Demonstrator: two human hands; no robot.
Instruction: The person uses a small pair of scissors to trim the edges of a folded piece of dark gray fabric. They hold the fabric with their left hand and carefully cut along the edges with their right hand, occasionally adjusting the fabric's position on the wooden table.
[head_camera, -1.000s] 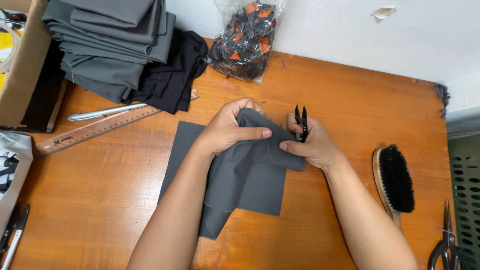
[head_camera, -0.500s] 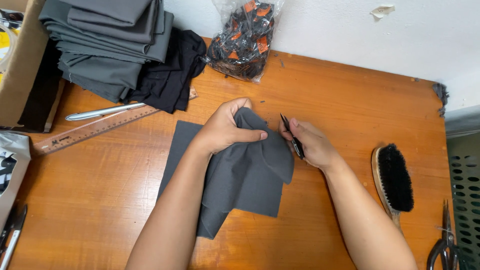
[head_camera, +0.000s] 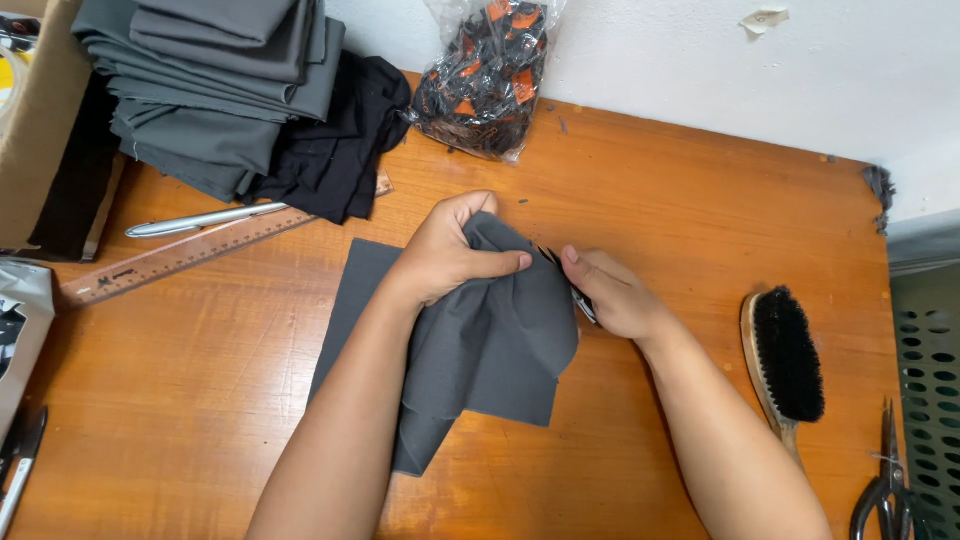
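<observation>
My left hand pinches up the top edge of a dark grey fabric piece that lies folded on the wooden table. My right hand holds small black thread snips, their tips against the raised fabric edge just right of my left thumb. Most of the snips is hidden inside the hand. The lower part of the fabric lies flat between my forearms.
A stack of folded grey and black cloth sits at the back left, with a wooden ruler and a silver pen beside it. A plastic bag of orange-black pieces stands at the back. A black-bristled brush and scissors lie right.
My right hand has lowered the snips from upright to point left at the fabric edge. My left hand has lifted and bunched the cloth a little more.
</observation>
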